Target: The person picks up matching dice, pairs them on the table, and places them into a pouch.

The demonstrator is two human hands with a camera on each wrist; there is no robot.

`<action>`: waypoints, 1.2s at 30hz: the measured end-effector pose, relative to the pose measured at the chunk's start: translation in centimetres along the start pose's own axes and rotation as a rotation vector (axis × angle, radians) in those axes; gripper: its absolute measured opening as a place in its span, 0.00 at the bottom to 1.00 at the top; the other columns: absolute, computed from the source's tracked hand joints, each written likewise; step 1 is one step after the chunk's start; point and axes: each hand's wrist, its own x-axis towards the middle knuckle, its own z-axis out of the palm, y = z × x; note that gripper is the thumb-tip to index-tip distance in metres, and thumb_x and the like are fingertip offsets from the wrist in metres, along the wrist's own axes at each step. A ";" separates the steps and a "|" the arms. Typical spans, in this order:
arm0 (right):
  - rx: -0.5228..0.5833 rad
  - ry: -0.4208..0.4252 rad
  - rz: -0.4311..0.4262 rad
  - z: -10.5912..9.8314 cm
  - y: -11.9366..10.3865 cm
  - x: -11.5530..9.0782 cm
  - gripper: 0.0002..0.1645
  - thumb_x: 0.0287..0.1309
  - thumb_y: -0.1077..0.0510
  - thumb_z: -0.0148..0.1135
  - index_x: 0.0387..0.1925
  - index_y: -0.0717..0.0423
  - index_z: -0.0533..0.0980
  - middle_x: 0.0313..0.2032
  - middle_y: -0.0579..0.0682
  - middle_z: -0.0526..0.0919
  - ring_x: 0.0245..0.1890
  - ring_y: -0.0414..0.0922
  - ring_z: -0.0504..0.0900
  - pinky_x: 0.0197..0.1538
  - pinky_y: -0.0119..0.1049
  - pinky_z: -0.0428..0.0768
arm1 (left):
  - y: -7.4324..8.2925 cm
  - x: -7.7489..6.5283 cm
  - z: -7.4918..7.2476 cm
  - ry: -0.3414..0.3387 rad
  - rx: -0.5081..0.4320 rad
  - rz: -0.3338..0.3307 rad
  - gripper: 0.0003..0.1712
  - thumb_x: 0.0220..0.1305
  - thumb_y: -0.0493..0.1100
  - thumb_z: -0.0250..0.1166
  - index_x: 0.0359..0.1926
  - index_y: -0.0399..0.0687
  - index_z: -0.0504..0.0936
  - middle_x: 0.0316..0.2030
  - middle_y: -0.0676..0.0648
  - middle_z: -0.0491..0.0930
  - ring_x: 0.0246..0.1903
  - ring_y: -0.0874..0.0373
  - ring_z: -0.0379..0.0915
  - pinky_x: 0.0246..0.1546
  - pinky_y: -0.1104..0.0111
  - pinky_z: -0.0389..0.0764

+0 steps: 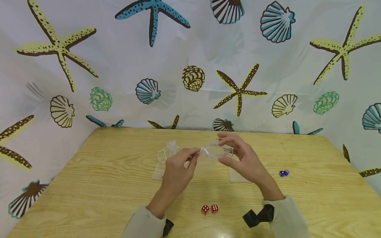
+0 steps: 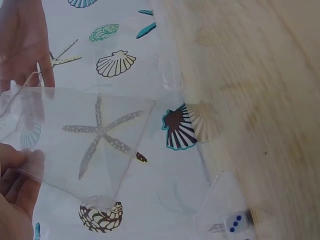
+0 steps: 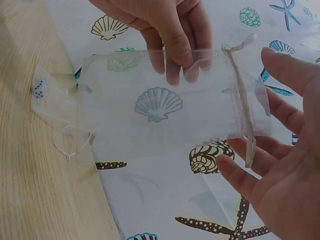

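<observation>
A sheer white drawstring bag [image 1: 212, 151] [image 2: 100, 145] [image 3: 155, 125] is held up above the table between both hands. My left hand [image 1: 178, 167] [image 3: 172, 30] pinches the bag's side between thumb and fingers. The right hand [image 1: 244, 158] [image 3: 287, 130] is spread around the bag's drawstring end, fingers apart, with some fingertips behind the sheer cloth. The bag looks flat, with nothing visible inside. On the table behind the left hand lies a second sheer bag [image 1: 171, 148] [image 3: 55, 95], with white dice with blue dots [image 2: 235, 222] showing inside it.
Two red dice [image 1: 209, 209] lie near the table's front. Two blue dice [image 1: 284, 173] sit to the right. Another pale flat piece [image 1: 236, 175] lies partly hidden under the right hand. A patterned cloth [image 1: 190, 49] hangs along the wooden table's [image 1: 113, 198] back edge.
</observation>
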 end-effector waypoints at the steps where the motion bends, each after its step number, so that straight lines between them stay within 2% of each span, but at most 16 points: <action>1: -0.013 -0.004 -0.010 0.0 0.1 0.0 0.16 0.61 0.62 0.60 0.49 0.66 0.71 0.65 0.62 0.66 0.65 0.59 0.66 0.61 0.40 0.73 | 0.0 0.0 0.0 0.002 0.015 0.023 0.09 0.54 0.28 0.67 0.38 0.36 0.84 0.31 0.44 0.85 0.29 0.57 0.82 0.30 0.72 0.82; 3: -0.056 -0.002 -0.017 0.0 0.4 0.1 0.12 0.65 0.61 0.56 0.44 0.66 0.74 0.61 0.63 0.70 0.63 0.59 0.68 0.58 0.38 0.75 | 0.1 0.0 -0.1 -0.003 0.044 0.060 0.10 0.53 0.27 0.68 0.39 0.36 0.84 0.32 0.44 0.85 0.31 0.56 0.82 0.32 0.71 0.82; 6: -0.138 0.034 0.015 0.0 0.6 0.1 0.14 0.70 0.58 0.49 0.43 0.63 0.78 0.53 0.60 0.78 0.56 0.55 0.76 0.54 0.38 0.77 | 0.0 -0.1 -0.1 -0.023 0.085 0.109 0.11 0.52 0.27 0.68 0.39 0.37 0.84 0.34 0.44 0.85 0.34 0.55 0.83 0.34 0.69 0.83; 9: -0.206 0.077 0.068 0.1 0.7 0.1 0.16 0.71 0.58 0.47 0.42 0.60 0.81 0.45 0.56 0.83 0.47 0.50 0.80 0.49 0.38 0.79 | 0.0 -0.3 -0.1 -0.051 0.116 0.144 0.12 0.52 0.27 0.68 0.39 0.38 0.84 0.34 0.44 0.86 0.35 0.55 0.84 0.35 0.69 0.83; 12: -0.257 0.094 0.112 0.2 0.6 0.1 0.15 0.69 0.59 0.50 0.42 0.60 0.82 0.43 0.54 0.84 0.42 0.48 0.82 0.45 0.36 0.80 | 0.0 -0.5 -0.1 -0.090 0.136 0.138 0.13 0.53 0.28 0.68 0.41 0.39 0.84 0.36 0.44 0.86 0.36 0.55 0.84 0.36 0.69 0.83; 15: -0.316 0.104 0.121 0.4 0.3 0.0 0.12 0.65 0.60 0.55 0.44 0.60 0.81 0.44 0.55 0.84 0.40 0.47 0.82 0.42 0.36 0.81 | 0.0 -0.5 -0.2 -0.117 0.151 0.082 0.14 0.55 0.30 0.68 0.44 0.39 0.82 0.38 0.44 0.85 0.38 0.54 0.83 0.37 0.67 0.83; 17: -0.379 0.121 0.105 0.6 0.1 -0.1 0.12 0.62 0.61 0.59 0.46 0.60 0.81 0.45 0.55 0.83 0.39 0.47 0.82 0.40 0.37 0.81 | 0.2 -0.3 -0.4 -0.110 0.156 0.041 0.15 0.56 0.32 0.67 0.46 0.38 0.81 0.40 0.44 0.84 0.40 0.53 0.83 0.37 0.65 0.83; 19: -0.450 0.139 0.081 0.9 -0.1 -0.1 0.13 0.59 0.62 0.63 0.46 0.60 0.80 0.46 0.55 0.83 0.39 0.47 0.81 0.39 0.40 0.82 | 0.4 0.0 -0.7 -0.083 0.155 0.028 0.16 0.56 0.33 0.67 0.47 0.38 0.80 0.41 0.43 0.83 0.41 0.51 0.82 0.38 0.63 0.83; 21: -0.545 0.162 0.044 1.3 -0.4 -0.2 0.15 0.55 0.62 0.66 0.46 0.61 0.80 0.46 0.56 0.82 0.40 0.48 0.82 0.38 0.43 0.82 | 0.7 0.4 -0.9 -0.051 0.169 0.063 0.16 0.56 0.33 0.67 0.47 0.37 0.79 0.42 0.42 0.82 0.42 0.50 0.81 0.38 0.62 0.83; 23: -0.652 0.183 0.018 1.9 -0.6 -0.2 0.17 0.53 0.62 0.68 0.45 0.61 0.79 0.46 0.56 0.81 0.37 0.49 0.82 0.35 0.43 0.82 | 1.1 0.6 -0.8 -0.034 0.200 0.127 0.17 0.54 0.34 0.68 0.46 0.38 0.79 0.43 0.41 0.81 0.42 0.49 0.80 0.38 0.62 0.83; 25: -0.778 0.199 -0.017 2.6 -0.9 -0.3 0.18 0.50 0.61 0.70 0.44 0.61 0.79 0.45 0.56 0.81 0.34 0.49 0.83 0.33 0.41 0.82 | 1.5 0.7 -0.7 -0.040 0.251 0.192 0.16 0.53 0.35 0.69 0.45 0.40 0.79 0.45 0.40 0.79 0.42 0.49 0.80 0.38 0.62 0.83; 27: -0.891 0.213 -0.062 3.3 -1.2 -0.3 0.19 0.48 0.60 0.72 0.43 0.61 0.79 0.44 0.55 0.81 0.34 0.49 0.83 0.31 0.40 0.83 | 1.9 0.6 -0.3 -0.061 0.308 0.223 0.14 0.54 0.38 0.70 0.43 0.43 0.81 0.46 0.40 0.79 0.43 0.48 0.80 0.39 0.62 0.83; 31: -1.018 0.234 -0.160 4.4 -1.6 -0.3 0.19 0.44 0.60 0.74 0.40 0.62 0.80 0.42 0.54 0.81 0.37 0.49 0.84 0.31 0.38 0.83 | 2.2 0.1 0.3 -0.114 0.394 0.177 0.12 0.55 0.41 0.70 0.41 0.46 0.82 0.48 0.40 0.78 0.45 0.47 0.79 0.42 0.60 0.82; 36: -1.027 0.246 -0.190 5.0 -1.8 -0.4 0.18 0.45 0.60 0.74 0.39 0.61 0.80 0.41 0.53 0.81 0.37 0.47 0.84 0.27 0.35 0.82 | 2.1 -0.4 0.6 -0.126 0.450 0.087 0.13 0.54 0.39 0.70 0.41 0.42 0.82 0.46 0.39 0.81 0.40 0.48 0.82 0.39 0.61 0.83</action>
